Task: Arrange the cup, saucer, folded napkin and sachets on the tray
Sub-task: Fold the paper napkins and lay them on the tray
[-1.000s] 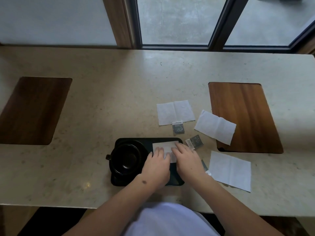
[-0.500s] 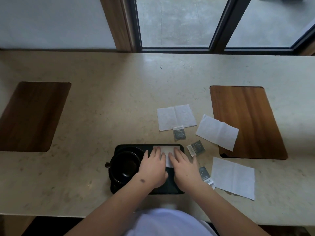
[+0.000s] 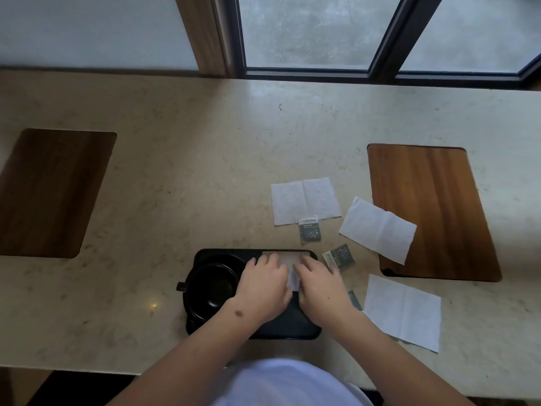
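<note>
Both hands, left and right, seemingly press flat on the napkin beneath them.

sachet | white label strip | print too small to read

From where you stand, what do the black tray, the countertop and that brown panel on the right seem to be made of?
The tray looks like black plastic or lacquer with a dull sheen; which one is unclear. The countertop looks like polished beige stone, speckled and reflecting a light spot. The brown panel looks like wood or wood veneer, with lengthwise grain.
</note>
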